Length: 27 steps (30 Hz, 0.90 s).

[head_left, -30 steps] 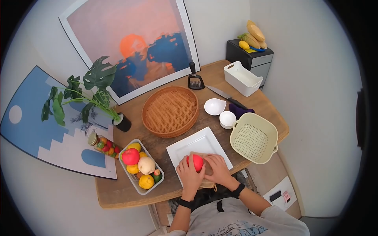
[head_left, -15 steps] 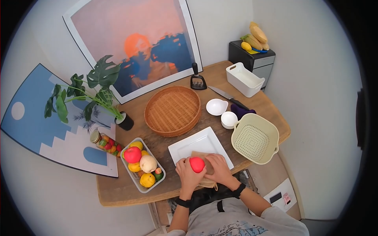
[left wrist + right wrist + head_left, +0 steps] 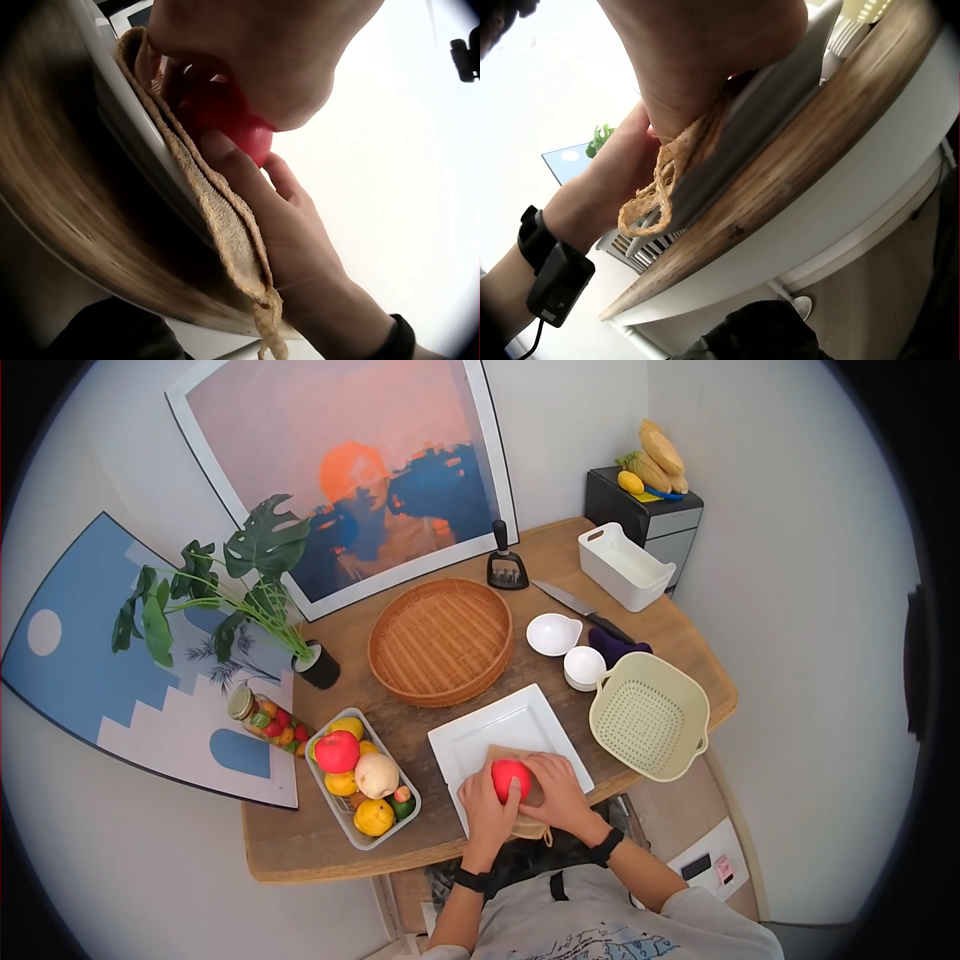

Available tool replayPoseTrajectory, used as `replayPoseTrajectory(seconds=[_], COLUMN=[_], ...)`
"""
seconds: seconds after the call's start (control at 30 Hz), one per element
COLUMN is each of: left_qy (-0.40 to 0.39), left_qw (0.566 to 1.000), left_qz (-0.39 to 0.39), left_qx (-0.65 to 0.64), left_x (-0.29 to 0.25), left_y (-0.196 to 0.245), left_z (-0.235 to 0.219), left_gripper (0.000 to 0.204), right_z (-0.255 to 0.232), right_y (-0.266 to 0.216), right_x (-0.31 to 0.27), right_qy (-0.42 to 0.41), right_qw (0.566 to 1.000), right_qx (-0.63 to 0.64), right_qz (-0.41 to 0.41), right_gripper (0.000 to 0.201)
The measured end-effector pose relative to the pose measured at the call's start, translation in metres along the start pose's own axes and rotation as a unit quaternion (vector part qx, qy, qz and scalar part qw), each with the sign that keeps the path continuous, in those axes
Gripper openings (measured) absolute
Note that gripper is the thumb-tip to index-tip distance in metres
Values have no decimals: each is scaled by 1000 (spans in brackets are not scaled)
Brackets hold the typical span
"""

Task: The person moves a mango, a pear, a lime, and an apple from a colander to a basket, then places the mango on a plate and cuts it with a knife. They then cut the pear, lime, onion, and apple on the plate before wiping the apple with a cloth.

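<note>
A smooth, round red fruit is between the two hands, above the tan loofah pad. My left hand curls round its left side, thumb across the front. From the other side my right hand grips it; in the left wrist view its thumb presses on the red fruit. The two-layer loofah pad lies on the near part of a square white plate. Its braided hanging loop dangles past the plate's edge in the right wrist view.
Left stands a grey basket of fruit, beside a glass jar and potted plant. Behind the plate is a round wicker tray. White bowls, a knife and a pale green colander are to the right.
The red fruit has turned and shifted slightly right in the hands. The left hand has moved right with it, its thumb now across the fruit's front. The right hand stays nearly in place.
</note>
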<state>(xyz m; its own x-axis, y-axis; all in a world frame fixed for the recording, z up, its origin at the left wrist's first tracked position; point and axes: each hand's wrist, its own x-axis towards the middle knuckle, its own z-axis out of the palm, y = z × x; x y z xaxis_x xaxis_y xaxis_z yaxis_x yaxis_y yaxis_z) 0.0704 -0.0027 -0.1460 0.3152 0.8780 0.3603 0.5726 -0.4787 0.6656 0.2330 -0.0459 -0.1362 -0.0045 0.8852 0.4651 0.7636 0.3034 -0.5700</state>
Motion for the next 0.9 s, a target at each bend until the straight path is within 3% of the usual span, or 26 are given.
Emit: replayPoseTrajectory(seconds=[0.3,0.7,0.9], left_qy=[104,46,7], left_qw=[993,994,999], left_qz=[15,57,-27], left_qx=[60,85,-24], left_x=[0,8,6], left_y=[0,17,4], left_z=[-7,-11,-2], left_gripper=[36,66,54], right_z=[2,1,0], right_y=[0,1,-3], right_x=[-2,0,1], right_qy=[-1,8,20], right_qw=[1000,1000,1000], right_qx=[-9,3,14], right_qz=[-1,-4,-5], right_gripper=[76,72,72])
